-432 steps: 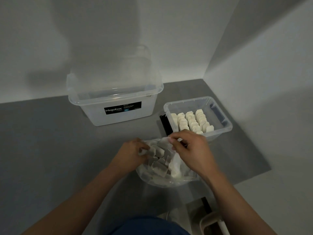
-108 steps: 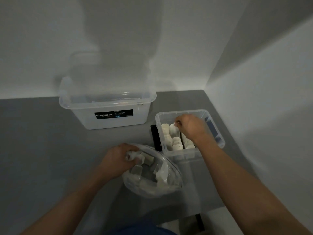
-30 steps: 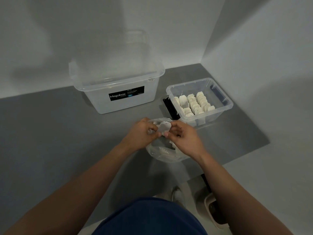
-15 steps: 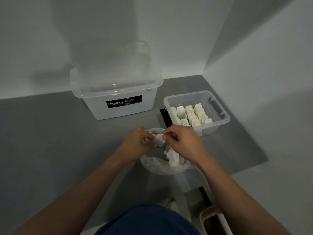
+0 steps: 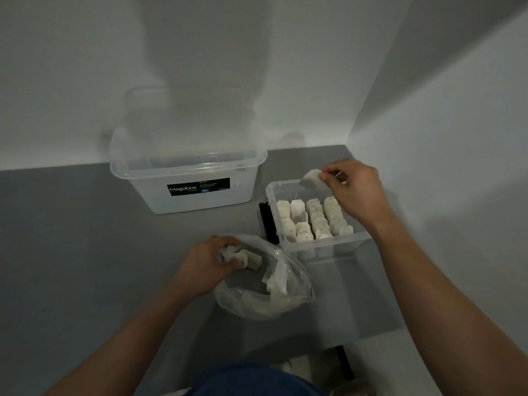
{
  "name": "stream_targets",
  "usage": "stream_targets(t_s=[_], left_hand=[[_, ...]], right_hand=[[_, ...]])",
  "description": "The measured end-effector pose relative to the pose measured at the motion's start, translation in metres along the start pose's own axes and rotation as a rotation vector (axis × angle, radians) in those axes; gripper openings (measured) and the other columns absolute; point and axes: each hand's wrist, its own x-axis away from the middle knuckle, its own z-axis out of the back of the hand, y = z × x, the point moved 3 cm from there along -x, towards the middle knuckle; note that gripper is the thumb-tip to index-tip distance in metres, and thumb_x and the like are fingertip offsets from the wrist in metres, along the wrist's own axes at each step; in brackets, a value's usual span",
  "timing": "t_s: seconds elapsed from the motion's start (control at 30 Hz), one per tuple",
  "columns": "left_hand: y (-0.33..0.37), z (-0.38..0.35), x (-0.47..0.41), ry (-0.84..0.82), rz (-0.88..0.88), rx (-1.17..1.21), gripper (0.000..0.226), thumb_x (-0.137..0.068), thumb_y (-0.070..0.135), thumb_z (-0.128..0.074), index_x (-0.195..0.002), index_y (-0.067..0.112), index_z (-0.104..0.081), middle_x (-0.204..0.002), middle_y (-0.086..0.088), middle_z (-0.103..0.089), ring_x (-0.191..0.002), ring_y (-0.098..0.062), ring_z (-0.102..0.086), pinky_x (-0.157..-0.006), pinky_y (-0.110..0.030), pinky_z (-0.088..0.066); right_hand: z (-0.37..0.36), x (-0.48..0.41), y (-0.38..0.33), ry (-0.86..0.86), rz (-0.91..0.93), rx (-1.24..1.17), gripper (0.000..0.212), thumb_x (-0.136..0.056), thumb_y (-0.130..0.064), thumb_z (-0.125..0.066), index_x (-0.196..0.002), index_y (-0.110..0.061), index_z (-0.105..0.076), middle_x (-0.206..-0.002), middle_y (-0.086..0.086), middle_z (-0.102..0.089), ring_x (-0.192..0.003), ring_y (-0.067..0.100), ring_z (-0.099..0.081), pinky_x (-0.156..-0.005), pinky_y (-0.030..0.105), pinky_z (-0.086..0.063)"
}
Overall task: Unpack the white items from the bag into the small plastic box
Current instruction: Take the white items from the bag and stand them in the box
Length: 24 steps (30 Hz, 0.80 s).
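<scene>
White items (image 5: 314, 221) already stand in packed rows, side by side, in the near half of the small plastic box (image 5: 328, 248), so the room that is left lies at its far end. That looks to be why your right hand (image 5: 354, 190) hangs over the box's far rim. Its thumb and fingertips pinch a single white item (image 5: 310, 178) by one edge, letting it dangle clear of the palm. From there you can lower it into a gap without knocking its neighbours.

Just in front of the box and to its left, the clear bag (image 5: 265, 298) sags on the grey surface (image 5: 71, 238). Your left hand (image 5: 208, 261) curls over the bag's mouth on the side away from the box, gripping the film with a few white pieces (image 5: 248, 258) bunched under the fingers. Whether it holds those pieces or only the plastic, I cannot tell. My guess is that this hold props the mouth open and anchors the limp bag for your next reach. More white shapes show through the bag's film, so the unpacking seems well along but not finished.

Behind the small box and to its left sits a larger clear tub (image 5: 185, 178) labelled Megabox, apart from it. A black object (image 5: 266, 221) stands against the small box's left wall.
</scene>
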Motion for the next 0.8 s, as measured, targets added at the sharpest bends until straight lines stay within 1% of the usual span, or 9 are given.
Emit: stream_targets(t_s=[0.13,0.23,0.3,0.33,0.47,0.57,0.63,0.7,0.8], left_hand=[[0.002,0.000,-0.001,0.006,0.023,0.005,0.045,-0.077,0.040,-0.081,-0.118,0.034,-0.065,-0.106,0.013,-0.059,-0.087,-0.005,-0.057,-0.068,0.000,-0.035],[0.004,-0.001,-0.002,0.019,0.038,-0.014,0.045,-0.077,0.041,-0.081,-0.118,0.034,-0.065,-0.105,0.014,-0.059,-0.088,-0.005,-0.056,-0.068,0.001,-0.034],[0.004,-0.001,-0.002,0.024,0.030,-0.035,0.044,-0.078,0.040,-0.080,-0.119,0.033,-0.065,-0.105,0.015,-0.058,-0.088,-0.005,-0.056,-0.069,0.003,-0.033],[0.004,-0.001,-0.002,0.020,0.025,-0.037,0.044,-0.079,0.039,-0.080,-0.119,0.033,-0.065,-0.105,0.015,-0.058,-0.089,-0.006,-0.057,-0.070,0.004,-0.033],[0.002,-0.001,-0.002,0.010,0.017,-0.043,0.044,-0.079,0.037,-0.081,-0.120,0.032,-0.066,-0.107,0.010,-0.062,-0.093,-0.012,-0.063,-0.071,-0.002,-0.035],[0.000,0.000,-0.002,0.007,-0.005,-0.047,0.043,-0.079,0.036,-0.080,-0.119,0.031,-0.066,-0.105,0.010,-0.062,-0.089,-0.010,-0.061,-0.072,0.002,-0.034],[0.000,0.001,-0.002,-0.004,-0.027,-0.044,0.043,-0.080,0.033,-0.080,-0.120,0.031,-0.066,-0.101,0.011,-0.060,-0.086,-0.007,-0.058,-0.071,0.002,-0.034],[0.001,0.003,-0.002,-0.013,-0.048,-0.052,0.044,-0.079,0.029,-0.080,-0.121,0.030,-0.066,-0.100,0.010,-0.060,-0.084,-0.006,-0.057,-0.071,0.002,-0.035],[-0.001,0.003,-0.003,-0.024,-0.068,-0.070,0.048,-0.077,0.025,-0.080,-0.122,0.030,-0.065,-0.102,0.008,-0.061,-0.085,-0.007,-0.058,-0.071,0.002,-0.035]], right_hand=[[-0.034,-0.019,0.029,-0.311,0.002,0.153,0.012,-0.096,-0.025,-0.066,-0.098,-0.021,-0.077,-0.095,-0.008,-0.069,-0.084,0.013,-0.065,-0.082,0.028,-0.050],[-0.059,-0.022,0.039,-0.490,0.013,0.227,0.013,-0.095,-0.021,-0.065,-0.097,-0.020,-0.078,-0.093,-0.010,-0.071,-0.085,0.011,-0.064,-0.081,0.030,-0.053],[-0.073,-0.023,0.043,-0.554,0.028,0.285,0.013,-0.095,-0.023,-0.064,-0.095,-0.023,-0.077,-0.095,-0.008,-0.073,-0.087,0.014,-0.067,-0.082,0.035,-0.056],[-0.078,-0.024,0.045,-0.573,0.028,0.306,0.013,-0.095,-0.024,-0.064,-0.096,-0.025,-0.076,-0.096,-0.007,-0.074,-0.088,0.015,-0.067,-0.080,0.034,-0.055],[-0.089,-0.026,0.046,-0.558,0.016,0.358,0.019,-0.099,-0.025,-0.060,-0.109,-0.021,-0.076,-0.104,0.000,-0.074,-0.089,0.018,-0.066,-0.075,0.028,-0.048],[-0.092,-0.024,0.045,-0.515,0.008,0.381,0.020,-0.100,-0.029,-0.060,-0.112,-0.021,-0.074,-0.104,0.001,-0.074,-0.086,0.018,-0.064,-0.075,0.028,-0.046],[-0.092,-0.023,0.046,-0.503,-0.016,0.404,0.020,-0.099,-0.030,-0.060,-0.111,-0.021,-0.073,-0.104,0.002,-0.074,-0.086,0.018,-0.064,-0.076,0.029,-0.050],[-0.087,-0.021,0.045,-0.475,-0.036,0.393,0.020,-0.098,-0.031,-0.062,-0.112,-0.021,-0.073,-0.107,0.002,-0.074,-0.092,0.020,-0.067,-0.081,0.034,-0.056],[-0.069,-0.014,0.036,-0.378,-0.066,0.291,0.023,-0.095,-0.028,-0.065,-0.116,-0.020,-0.072,-0.109,0.001,-0.074,-0.096,0.019,-0.068,-0.084,0.036,-0.057]])
